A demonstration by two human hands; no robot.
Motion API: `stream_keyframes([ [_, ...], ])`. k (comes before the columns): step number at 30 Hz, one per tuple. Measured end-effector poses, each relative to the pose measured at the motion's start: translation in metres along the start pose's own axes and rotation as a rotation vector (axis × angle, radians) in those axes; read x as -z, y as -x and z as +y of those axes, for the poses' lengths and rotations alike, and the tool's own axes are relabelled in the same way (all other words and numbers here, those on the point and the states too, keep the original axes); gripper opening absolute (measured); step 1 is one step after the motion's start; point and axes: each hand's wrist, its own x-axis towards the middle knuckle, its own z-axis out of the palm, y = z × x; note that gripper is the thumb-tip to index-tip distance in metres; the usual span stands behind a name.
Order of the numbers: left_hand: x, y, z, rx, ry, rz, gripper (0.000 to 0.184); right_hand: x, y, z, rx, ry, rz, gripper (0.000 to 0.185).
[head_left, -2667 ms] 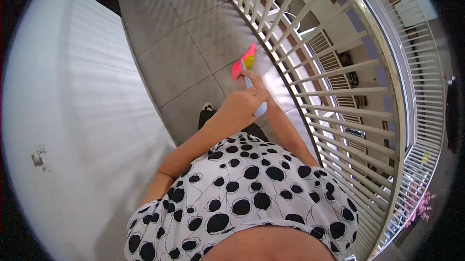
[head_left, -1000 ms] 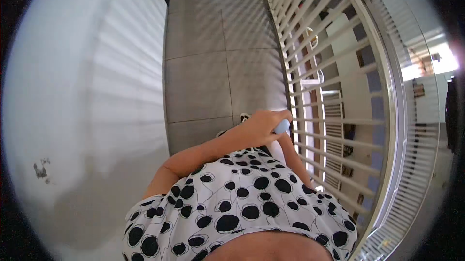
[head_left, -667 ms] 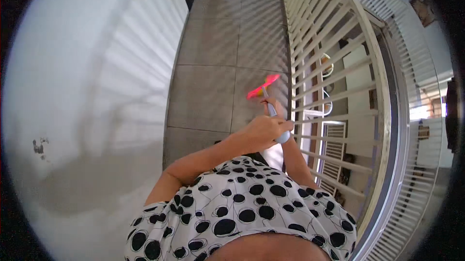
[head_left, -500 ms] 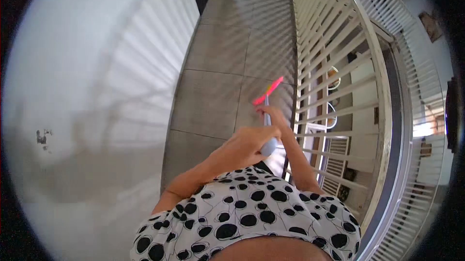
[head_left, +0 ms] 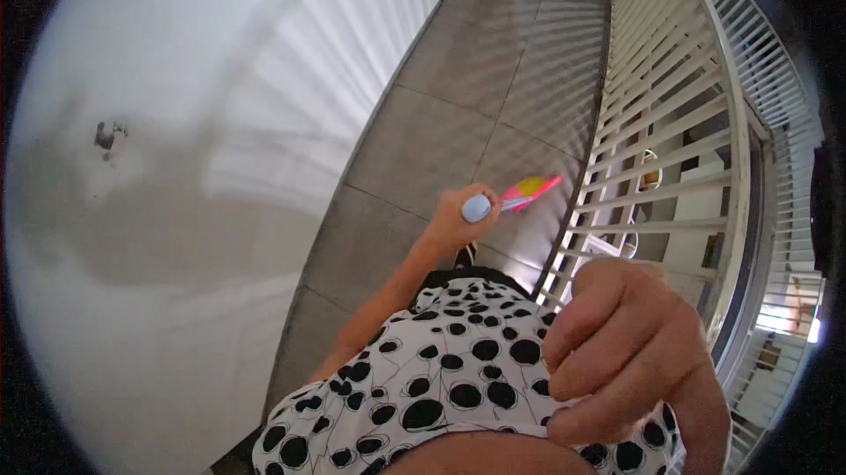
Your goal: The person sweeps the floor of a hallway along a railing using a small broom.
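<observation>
In the head view, my left hand is wrapped around the pale blue-grey handle of a broom, near its rounded end. Beyond the hand, the broom's pink and yellow head is down by the floor, close to the railing. The handle points nearly at the camera, so most of its length is foreshortened. My right hand is raised close to the camera, in front of my spotted top. Its fingers are curled in and nothing shows in them; the palm is hidden.
A white wall runs along the left, with striped shadows on it. White railing borders the right side, with a lower level seen through its bars. Grey floor tiles extend ahead between them.
My right hand has let go of the broom handle and come up towards the camera. My left hand still grips the handle. The camera's view has turned, shifting the corridor to the right.
</observation>
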Motion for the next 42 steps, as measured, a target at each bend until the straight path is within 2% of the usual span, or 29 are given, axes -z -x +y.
stream_keyframes([
  [2,-0.001,-0.006,-0.006,0.138,-0.006,-0.054,0.013,0.01,-0.008,0.007,0.018,-0.034,-0.075,0.014],
  [3,0.001,-0.01,-0.006,0.206,-0.008,-0.081,0.014,0.016,-0.013,0.012,0.028,-0.052,-0.112,0.021],
  [5,0.01,-0.024,-0.001,0.216,-0.016,-0.052,0.014,0.029,-0.026,0.021,0.038,-0.097,-0.16,0.029],
  [6,0.015,-0.031,0.002,0.218,-0.027,-0.037,0.014,0.035,-0.032,0.025,0.031,-0.134,-0.169,0.015],
  [7,0.019,-0.037,0.005,0.22,-0.038,-0.022,0.015,0.042,-0.036,0.028,0.023,-0.171,-0.178,0.015],
  [9,0.022,-0.042,0.001,0.209,-0.029,0.018,0.015,0.059,-0.034,0.036,0.023,-0.21,-0.208,0.025],
  [10,0.021,-0.042,-0.003,0.19,-0.021,0.045,0.015,0.065,-0.01,0.044,-0.053,-0.046,-0.086,0.011],
  [11,0.019,-0.041,-0.006,0.17,-0.014,0.071,0.015,0.071,0.015,0.052,-0.146,0.107,0.022,0.007],
  [12,0.018,-0.041,-0.008,0.168,-0.009,0.066,0.015,0.078,0.043,0.069,-0.34,0.357,0.132,0.017],
  [14,0.019,-0.035,-0.008,0.074,-0.059,0.111,0.015,0.091,0.099,0.101,-0.825,0.81,0.217,0.044],
  [15,0.021,-0.032,-0.007,0.028,-0.085,0.134,0.015,0.103,0.16,0.131,-0.919,0.929,0.125,0.05],
  [16,0.023,-0.029,-0.005,0.032,-0.08,0.141,0.015,0.107,0.229,0.16,-0.98,1.023,0.001,0.048],
  [17,0.024,-0.024,-0.003,0.046,-0.102,0.202,0.015,0.107,0.281,0.185,-1.038,1.114,-0.127,0.045],
  [19,0.023,-0.02,0.001,0.077,-0.145,0.323,0.015,0.094,0.319,0.209,-1.195,0.948,-0.084,0.035],
  [20,0.022,-0.022,0.001,0.081,-0.14,0.33,0.015,0.098,0.325,0.215,-1.198,0.945,-0.094,0.035],
  [22,0.028,-0.027,-0.001,-0.001,-0.229,0.248,0.016,0.103,0.333,0.219,-1.4,0.985,0.031,0.029],
  [24,0.033,-0.033,0.006,-0.044,-0.266,0.184,0.016,0.105,0.339,0.215,-1.366,0.971,0.078,0.029],
  [26,0.05,-0.04,0.034,0.048,-0.365,0.111,0.017,0.101,0.325,0.21,-1.271,0.94,0.129,0.028],
  [28,0.075,-0.042,0.051,0.055,-0.296,0.182,0.015,0.088,0.3,0.219,-1.137,0.908,0.212,0.025],
  [30,0.107,-0.039,0.105,0.421,-0.575,0.181,0.015,0.073,0.254,0.229,-1.185,0.885,0.068,0.024],
  [33,0.124,-0.035,0.139,0.268,-0.611,0.522,0.013,0.044,0.21,0.247,-1.059,0.83,0.123,0.023],
  [35,0.132,-0.038,0.153,0.122,-0.758,0.525,0.009,0.031,0.189,0.254,-1.022,0.791,0.159,0.023],
  [36,0.132,-0.037,0.158,0.118,-0.746,0.501,0.009,0.026,0.18,0.255,-1.027,0.757,0.161,0.023],
  [38,0.127,-0.035,0.166,-0.119,-0.703,0.589,0.013,0.015,0.169,0.257,-0.973,0.625,0.209,0.02],
  [39,0.123,-0.037,0.166,-0.123,-0.699,0.574,0.013,0.014,0.169,0.262,-0.978,0.631,0.223,0.02],
  [42,0.117,-0.042,0.165,-0.239,-0.874,0.243,0.019,0.024,0.175,0.287,-0.967,0.687,-0.06,0.022],
])
